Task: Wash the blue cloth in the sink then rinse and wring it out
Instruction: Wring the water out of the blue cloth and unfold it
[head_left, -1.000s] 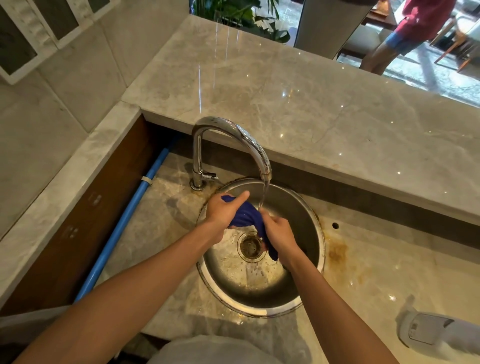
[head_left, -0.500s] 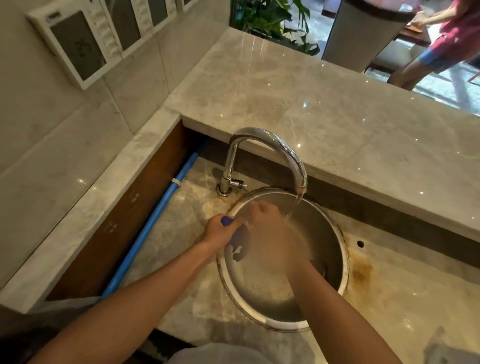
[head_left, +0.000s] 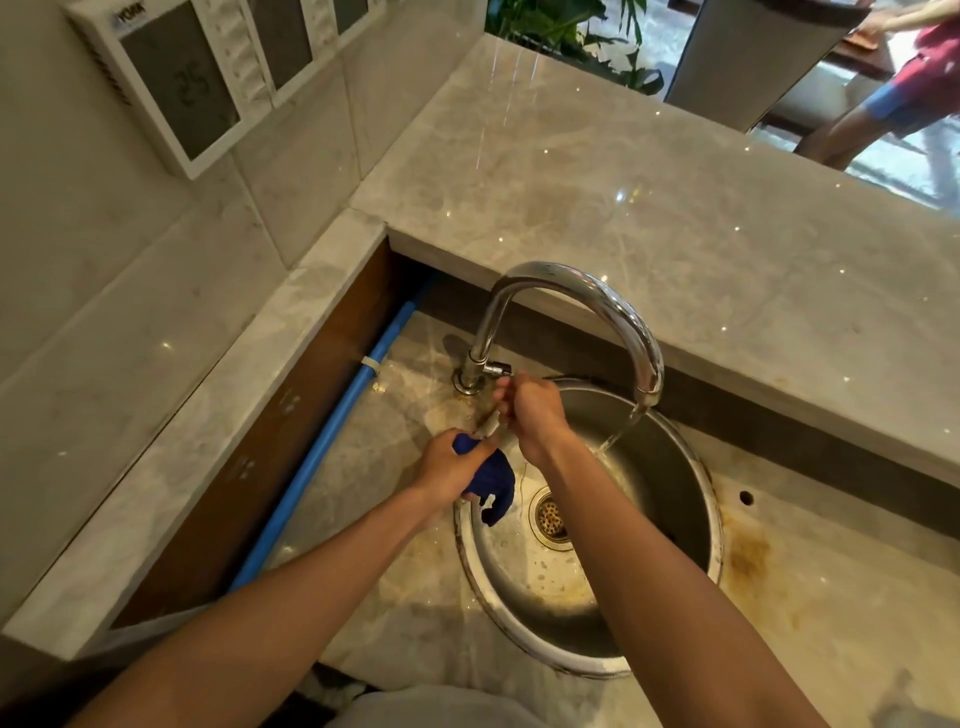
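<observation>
The blue cloth (head_left: 491, 480) is bunched in my left hand (head_left: 447, 467), which grips it over the left rim of the round steel sink (head_left: 719, 525); a wet corner hangs down inside the bowl. My right hand (head_left: 532, 415) is off the cloth and up at the base of the chrome tap (head_left: 597, 291), its curled fingers on the small tap handle (head_left: 497, 368). Water (head_left: 621, 431) runs from the spout into the bowl, right of both hands. The drain (head_left: 550, 517) is uncovered.
A raised marble counter (head_left: 623, 197) overhangs the tap at the back. A blue pipe (head_left: 332, 431) runs along the left ledge. Wall control panels (head_left: 176, 88) hang at upper left. A person (head_left: 909, 88) stands far back right. Rust stains mark the countertop right of the sink.
My right hand let go of the cloth and moved up left to the tap handle. My left hand carried the cloth from under the stream to the sink's left rim.
</observation>
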